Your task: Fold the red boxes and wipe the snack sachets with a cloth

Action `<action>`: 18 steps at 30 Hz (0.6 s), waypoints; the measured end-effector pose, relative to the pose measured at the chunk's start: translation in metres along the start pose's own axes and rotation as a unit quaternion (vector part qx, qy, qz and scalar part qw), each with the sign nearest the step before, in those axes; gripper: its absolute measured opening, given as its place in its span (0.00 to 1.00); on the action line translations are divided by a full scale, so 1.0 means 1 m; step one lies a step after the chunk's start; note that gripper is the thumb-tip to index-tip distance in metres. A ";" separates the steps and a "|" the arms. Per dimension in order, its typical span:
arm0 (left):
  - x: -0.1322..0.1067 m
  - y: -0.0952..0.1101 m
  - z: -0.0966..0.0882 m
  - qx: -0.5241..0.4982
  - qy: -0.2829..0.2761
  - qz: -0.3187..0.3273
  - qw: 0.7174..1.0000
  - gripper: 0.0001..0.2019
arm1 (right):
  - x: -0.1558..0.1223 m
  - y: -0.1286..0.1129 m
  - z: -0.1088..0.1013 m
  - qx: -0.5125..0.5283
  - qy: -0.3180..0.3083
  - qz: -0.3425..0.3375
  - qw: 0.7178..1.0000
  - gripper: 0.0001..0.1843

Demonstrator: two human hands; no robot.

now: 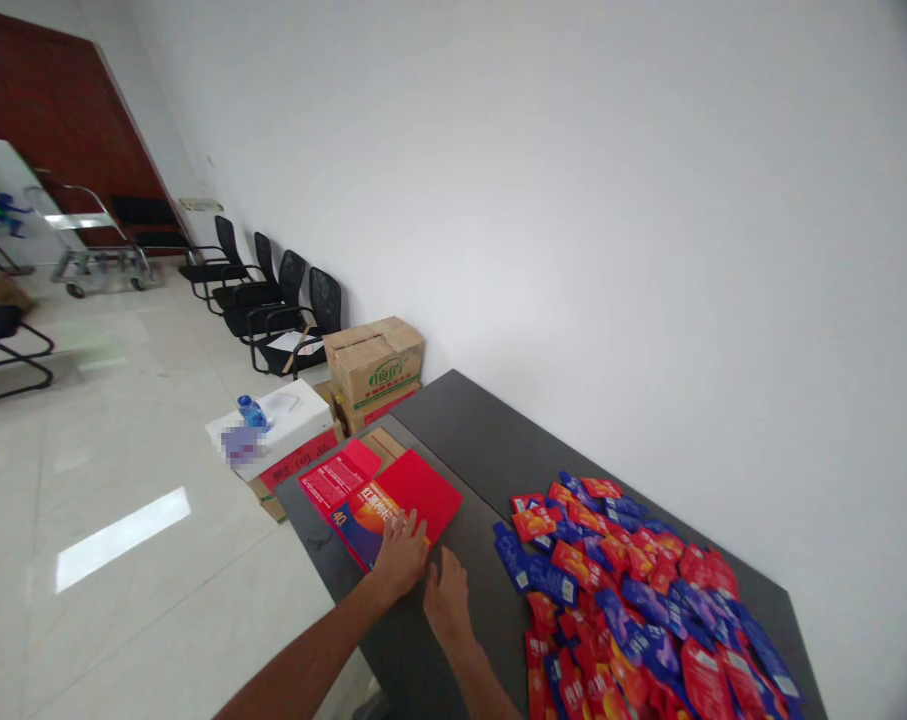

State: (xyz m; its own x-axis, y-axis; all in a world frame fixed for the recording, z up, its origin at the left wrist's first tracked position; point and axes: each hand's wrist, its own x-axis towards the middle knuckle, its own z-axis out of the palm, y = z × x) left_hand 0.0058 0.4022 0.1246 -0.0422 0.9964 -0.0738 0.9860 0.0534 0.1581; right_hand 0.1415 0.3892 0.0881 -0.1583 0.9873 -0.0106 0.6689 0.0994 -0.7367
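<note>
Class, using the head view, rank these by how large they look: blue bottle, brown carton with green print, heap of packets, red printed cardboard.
Largest to smallest:
1. Heap of packets
2. Red printed cardboard
3. Brown carton with green print
4. Blue bottle

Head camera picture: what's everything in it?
Table: maybe 1, dark grey, front
Flattened box: 1, red and blue, table's left
Pouches: many, red and blue, table's right
Long wall: 1, white, behind table
Chairs: several, black, mostly along wall
Cartons: several, brown, beyond table
Bottle: 1, blue, on white-topped box
Door: 1, brown, far left
Trolley: 1, silver, near door
Floor: 1, pale, left
Left hand: 1, on flattened box
Right hand: 1, beside it
</note>
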 end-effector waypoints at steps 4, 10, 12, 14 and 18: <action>-0.001 -0.012 -0.014 0.005 -0.017 -0.011 1.000 0.25 | 0.011 -0.011 0.000 0.019 -0.001 0.048 0.999 0.28; 0.006 -0.033 -0.026 -0.013 -0.082 -0.024 0.996 0.29 | 0.028 -0.022 0.008 0.069 -0.005 0.140 0.988 0.27; 0.007 -0.038 -0.024 -0.017 -0.097 -0.023 0.995 0.30 | 0.034 -0.026 0.014 0.094 -0.003 0.176 0.980 0.25; 0.008 -0.042 -0.021 -0.021 -0.109 -0.018 0.994 0.30 | 0.040 -0.030 0.021 0.126 -0.003 0.211 0.969 0.22; 0.011 -0.044 -0.013 -0.030 -0.134 -0.001 0.990 0.31 | 0.054 -0.040 0.034 0.201 -0.007 0.267 0.943 0.16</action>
State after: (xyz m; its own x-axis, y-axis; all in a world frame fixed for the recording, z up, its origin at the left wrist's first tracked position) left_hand -0.0406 0.4119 0.1300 0.0074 0.9432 -0.3321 0.9741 0.0683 0.2155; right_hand 0.0812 0.4342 0.0941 0.1108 0.8812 -0.4596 0.3277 -0.4690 -0.8202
